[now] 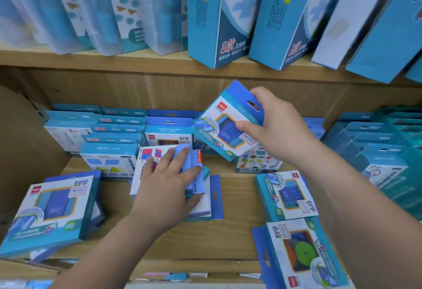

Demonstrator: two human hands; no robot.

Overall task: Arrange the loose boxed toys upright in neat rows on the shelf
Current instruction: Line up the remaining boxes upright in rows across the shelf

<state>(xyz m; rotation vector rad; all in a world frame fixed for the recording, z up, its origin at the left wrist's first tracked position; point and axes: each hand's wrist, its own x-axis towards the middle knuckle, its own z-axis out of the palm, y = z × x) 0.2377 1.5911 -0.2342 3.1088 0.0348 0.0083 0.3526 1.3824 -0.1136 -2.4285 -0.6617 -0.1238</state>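
Note:
My right hand grips a blue and white boxed toy, tilted in the air above the wooden shelf. My left hand presses down on a small stack of flat boxes lying at the shelf's middle, fingers curled around a blue box on top. Behind, several boxes stand upright in rows. Loose boxes lie flat at the front left, at the right and at the front right.
The upper shelf carries tall blue boxes leaning to one side. Teal boxes stand in rows at the far right. A flat box with coloured shapes lies beneath the held box. A brown side panel closes the left.

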